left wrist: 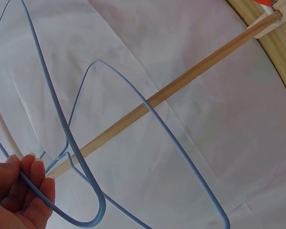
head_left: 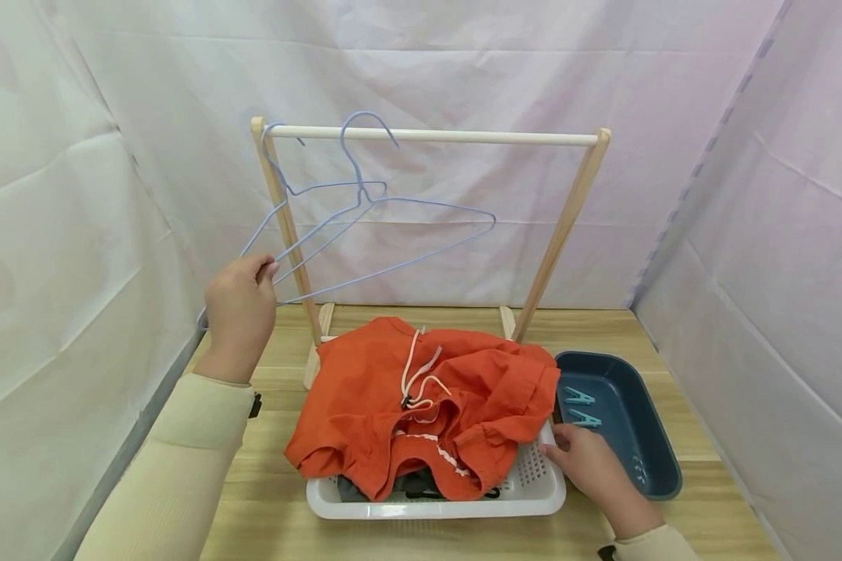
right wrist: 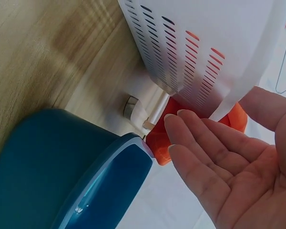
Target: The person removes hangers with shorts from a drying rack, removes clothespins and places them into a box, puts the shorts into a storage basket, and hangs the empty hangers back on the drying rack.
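My left hand (head_left: 242, 312) pinches the side wire of a blue wire hanger (head_left: 359, 183) between thumb and fingers. This hanger's hook overlaps the rack's white rod (head_left: 463, 137); whether it rests there I cannot tell. Behind it, a second blue hanger (head_left: 337, 184) hangs at the rod's left end. An orange drawstring garment (head_left: 365, 389) lies heaped over a white perforated basket (head_left: 463, 510). At the basket's right rim is my right hand (head_left: 596, 463); its fingers (right wrist: 195, 167) are extended and loosely bent in the right wrist view, with the thumb near the rim.
A dark blue tray (head_left: 656, 452) holding light-blue clothespins (head_left: 584, 419) stands right of the basket. The rack's wooden legs (head_left: 568, 214) rise behind the basket. Dark cloth (head_left: 351, 489) shows under the orange garment. White curtains (head_left: 758, 234) enclose the wooden table (head_left: 267, 467).
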`<control>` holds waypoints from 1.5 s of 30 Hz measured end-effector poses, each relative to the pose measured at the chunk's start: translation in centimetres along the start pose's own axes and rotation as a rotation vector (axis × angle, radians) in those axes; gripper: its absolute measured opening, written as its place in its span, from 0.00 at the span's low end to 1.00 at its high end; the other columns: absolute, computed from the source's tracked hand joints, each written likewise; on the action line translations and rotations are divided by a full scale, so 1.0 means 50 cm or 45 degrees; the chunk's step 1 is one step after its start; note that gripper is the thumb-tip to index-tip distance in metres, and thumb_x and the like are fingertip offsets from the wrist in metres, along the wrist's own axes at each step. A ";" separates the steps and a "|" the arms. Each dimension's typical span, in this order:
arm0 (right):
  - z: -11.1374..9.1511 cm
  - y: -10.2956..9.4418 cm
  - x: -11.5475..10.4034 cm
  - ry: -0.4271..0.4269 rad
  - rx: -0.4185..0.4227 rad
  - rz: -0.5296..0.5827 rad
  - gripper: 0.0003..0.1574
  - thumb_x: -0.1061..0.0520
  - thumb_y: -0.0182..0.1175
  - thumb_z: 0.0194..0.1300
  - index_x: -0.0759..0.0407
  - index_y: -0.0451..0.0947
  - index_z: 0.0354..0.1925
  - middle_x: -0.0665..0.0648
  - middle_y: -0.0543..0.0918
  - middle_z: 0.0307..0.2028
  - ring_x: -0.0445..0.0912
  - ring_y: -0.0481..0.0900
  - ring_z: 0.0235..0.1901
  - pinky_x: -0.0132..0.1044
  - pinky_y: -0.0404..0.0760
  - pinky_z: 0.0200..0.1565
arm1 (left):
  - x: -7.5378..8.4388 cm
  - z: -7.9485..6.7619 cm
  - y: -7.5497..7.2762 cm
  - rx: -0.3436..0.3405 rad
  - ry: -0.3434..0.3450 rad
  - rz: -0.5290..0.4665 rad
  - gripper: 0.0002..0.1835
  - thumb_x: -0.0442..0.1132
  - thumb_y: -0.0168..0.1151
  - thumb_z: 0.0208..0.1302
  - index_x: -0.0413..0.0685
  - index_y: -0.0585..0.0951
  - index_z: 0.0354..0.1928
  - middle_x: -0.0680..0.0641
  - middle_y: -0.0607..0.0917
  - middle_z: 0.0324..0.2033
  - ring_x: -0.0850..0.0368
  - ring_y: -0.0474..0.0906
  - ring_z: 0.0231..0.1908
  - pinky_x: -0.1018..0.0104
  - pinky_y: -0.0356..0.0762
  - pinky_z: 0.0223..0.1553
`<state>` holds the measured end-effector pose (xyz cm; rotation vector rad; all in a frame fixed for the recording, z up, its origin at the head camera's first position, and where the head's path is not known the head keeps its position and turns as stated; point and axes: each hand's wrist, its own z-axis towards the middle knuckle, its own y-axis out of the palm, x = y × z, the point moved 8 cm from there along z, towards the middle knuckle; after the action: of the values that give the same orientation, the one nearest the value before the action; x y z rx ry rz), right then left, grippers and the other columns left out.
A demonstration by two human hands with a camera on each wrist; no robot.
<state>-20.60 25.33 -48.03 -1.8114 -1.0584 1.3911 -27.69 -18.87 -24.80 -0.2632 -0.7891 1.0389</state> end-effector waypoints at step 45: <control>-0.003 0.004 -0.003 0.012 0.014 0.015 0.28 0.52 0.64 0.63 0.72 0.76 0.52 0.63 0.84 0.44 0.51 0.81 0.40 0.51 0.82 0.43 | 0.023 0.050 0.063 -0.182 -0.062 0.102 0.09 0.30 0.56 0.68 0.29 0.82 0.41 0.32 0.84 0.39 0.35 0.81 0.40 0.46 0.78 0.42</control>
<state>-20.42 25.08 -48.11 -1.8170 -1.0346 1.3917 -31.22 -16.72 -24.23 -0.3950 -0.9043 1.0688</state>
